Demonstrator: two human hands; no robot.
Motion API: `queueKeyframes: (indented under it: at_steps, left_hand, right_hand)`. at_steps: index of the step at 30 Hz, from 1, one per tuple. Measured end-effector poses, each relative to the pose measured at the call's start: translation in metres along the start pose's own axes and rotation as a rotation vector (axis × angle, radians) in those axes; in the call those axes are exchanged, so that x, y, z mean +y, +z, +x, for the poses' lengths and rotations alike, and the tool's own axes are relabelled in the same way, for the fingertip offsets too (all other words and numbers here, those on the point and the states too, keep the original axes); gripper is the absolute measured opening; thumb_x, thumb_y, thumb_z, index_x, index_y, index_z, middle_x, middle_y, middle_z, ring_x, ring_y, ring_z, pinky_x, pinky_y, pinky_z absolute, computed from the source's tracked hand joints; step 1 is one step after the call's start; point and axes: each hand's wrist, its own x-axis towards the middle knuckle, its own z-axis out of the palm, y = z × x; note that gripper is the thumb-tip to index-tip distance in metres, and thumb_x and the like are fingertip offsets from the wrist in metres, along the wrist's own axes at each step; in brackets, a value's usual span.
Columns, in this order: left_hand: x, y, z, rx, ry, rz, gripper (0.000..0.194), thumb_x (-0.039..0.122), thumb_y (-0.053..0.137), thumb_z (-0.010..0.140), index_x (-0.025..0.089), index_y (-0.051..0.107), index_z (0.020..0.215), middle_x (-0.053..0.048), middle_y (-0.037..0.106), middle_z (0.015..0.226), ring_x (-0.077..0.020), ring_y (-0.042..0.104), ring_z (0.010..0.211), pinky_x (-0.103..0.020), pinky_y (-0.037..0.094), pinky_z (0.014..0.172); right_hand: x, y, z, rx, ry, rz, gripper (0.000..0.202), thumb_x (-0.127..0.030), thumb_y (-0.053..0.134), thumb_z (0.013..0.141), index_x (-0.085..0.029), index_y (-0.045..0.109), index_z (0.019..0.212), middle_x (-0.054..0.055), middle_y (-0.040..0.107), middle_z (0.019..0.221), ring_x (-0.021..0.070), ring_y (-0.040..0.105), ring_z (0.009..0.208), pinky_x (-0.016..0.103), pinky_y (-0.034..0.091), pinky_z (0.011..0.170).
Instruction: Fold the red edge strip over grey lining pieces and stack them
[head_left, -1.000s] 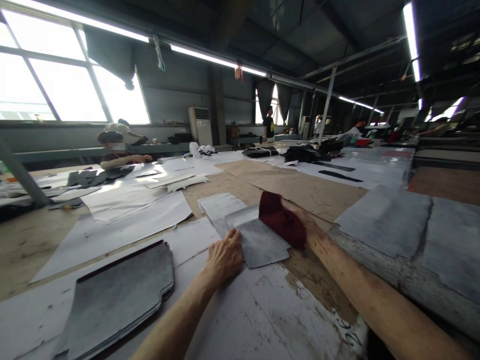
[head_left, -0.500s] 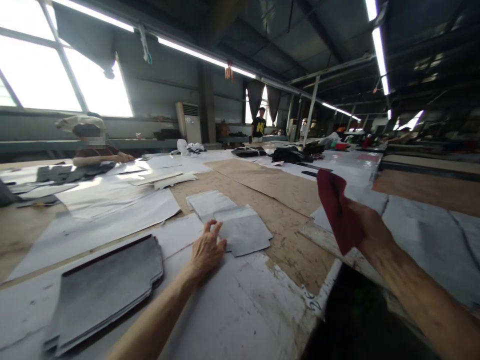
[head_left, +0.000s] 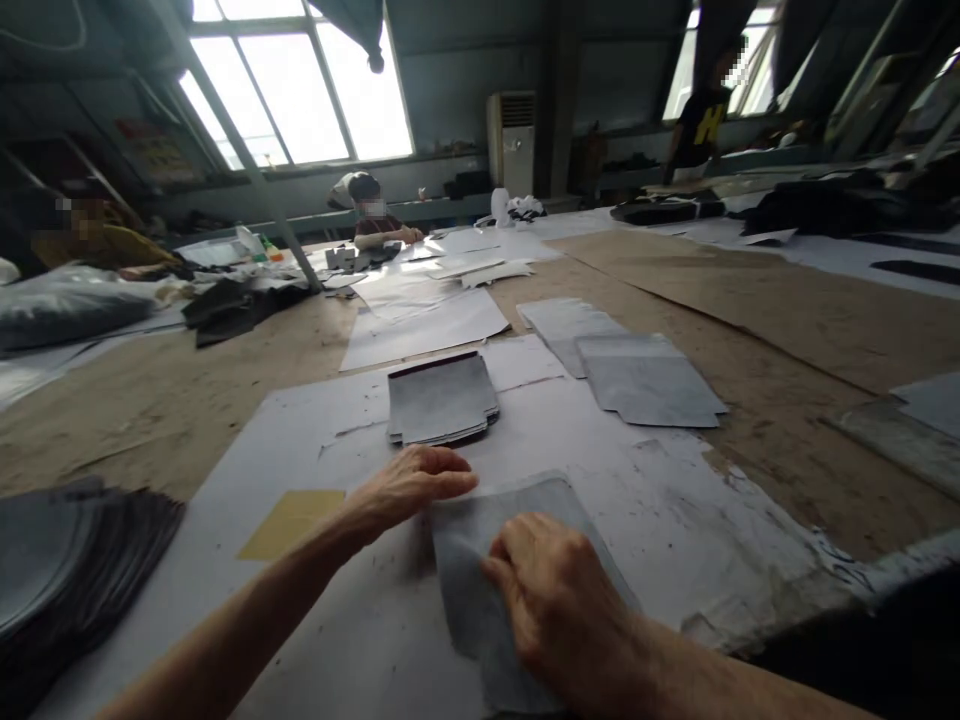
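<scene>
A grey fabric piece [head_left: 480, 600] with a notched lower edge lies flat on the white paper [head_left: 360, 600] before me. My right hand [head_left: 559, 590] rests on it with curled fingers; whatever may be inside them is hidden. At the piece's far left corner is my left hand [head_left: 420, 485], its fingers stretched out flat. Just beyond the left hand sits a small stack of grey pieces [head_left: 442, 400] with a dark red edge along its far side. Two more grey pieces, a nearer one [head_left: 649, 380] and a partly covered one [head_left: 562, 325], overlap farther right.
A yellow sheet [head_left: 289, 522] lies by my left forearm. A thick pile of dark, curved-edge pieces [head_left: 75, 580] stands at the left. Brown paper [head_left: 750, 290] covers the table beyond. One person [head_left: 375, 230] leans over the far side; another person [head_left: 697, 130] stands farther right.
My view has turned left. My right hand has come from the right side, where it held a dark red cloth, onto a grey piece. The left hand has left the overlapping grey pieces.
</scene>
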Motion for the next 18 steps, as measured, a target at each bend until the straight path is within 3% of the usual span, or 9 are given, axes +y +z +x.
queueKeyframes:
  at_steps: [3, 5, 9, 12, 15, 18]
  left_hand:
    - [-0.014, -0.004, -0.010, -0.024, 0.043, 0.105, 0.038, 0.036, 0.063, 0.062, 0.015, 0.064, 0.093, 0.000, 0.060, 0.075, -0.0156, 0.053, 0.071, -0.022, 0.040, 0.060]
    - [-0.020, 0.000, -0.013, 0.034, 0.072, 0.147, 0.032, 0.028, 0.062, 0.061, 0.015, 0.065, 0.090, 0.001, 0.058, 0.070, -0.0139, 0.052, 0.066, -0.021, 0.039, 0.058]
    - [-0.021, 0.009, -0.014, 0.174, 0.116, 0.187, 0.026, 0.013, 0.059, 0.061, 0.016, 0.067, 0.086, 0.000, 0.061, 0.072, -0.0129, 0.054, 0.066, -0.021, 0.042, 0.061]
    - [-0.019, 0.013, -0.015, 0.212, 0.182, 0.239, 0.027, 0.009, 0.059, 0.063, 0.018, 0.068, 0.086, 0.000, 0.062, 0.077, -0.0132, 0.056, 0.070, -0.023, 0.044, 0.065]
    - [-0.023, 0.014, -0.015, 0.240, 0.299, 0.312, 0.026, 0.009, 0.060, 0.066, 0.021, 0.069, 0.087, -0.001, 0.063, 0.079, -0.0144, 0.056, 0.074, -0.025, 0.046, 0.068]
    - [-0.032, 0.016, -0.014, 0.311, 0.441, 0.367, 0.024, 0.011, 0.058, 0.071, 0.023, 0.069, 0.088, -0.002, 0.062, 0.079, -0.0148, 0.056, 0.077, -0.029, 0.046, 0.071]
  right_hand:
    - [-0.015, 0.024, 0.003, -0.037, -0.107, -0.011, 0.017, -0.008, 0.044, 0.076, -0.016, 0.050, 0.062, 0.003, 0.054, 0.059, 0.0152, 0.049, 0.053, 0.027, 0.035, 0.050]
    - [-0.015, 0.025, 0.008, -0.081, -0.143, 0.021, 0.015, -0.007, 0.047, 0.075, -0.015, 0.052, 0.063, 0.003, 0.054, 0.059, 0.0146, 0.049, 0.054, 0.026, 0.037, 0.051]
    - [0.013, 0.003, 0.030, -0.075, -0.188, -0.079, 0.010, -0.008, 0.054, 0.076, -0.013, 0.060, 0.081, 0.007, 0.062, 0.079, 0.0188, 0.055, 0.076, 0.029, 0.046, 0.067]
    - [0.045, -0.015, 0.048, -0.197, -0.169, -0.272, 0.023, -0.007, 0.060, 0.073, -0.013, 0.062, 0.095, 0.008, 0.064, 0.092, 0.0216, 0.055, 0.087, 0.033, 0.047, 0.075]
    - [0.065, -0.022, 0.058, -0.361, -0.202, -0.293, 0.020, -0.009, 0.064, 0.072, -0.014, 0.064, 0.092, 0.006, 0.064, 0.087, 0.0191, 0.055, 0.083, 0.032, 0.047, 0.076]
    - [0.070, -0.022, 0.058, -0.355, -0.284, -0.261, 0.011, -0.009, 0.058, 0.077, -0.014, 0.065, 0.085, 0.006, 0.062, 0.080, 0.0166, 0.053, 0.079, 0.029, 0.045, 0.073]
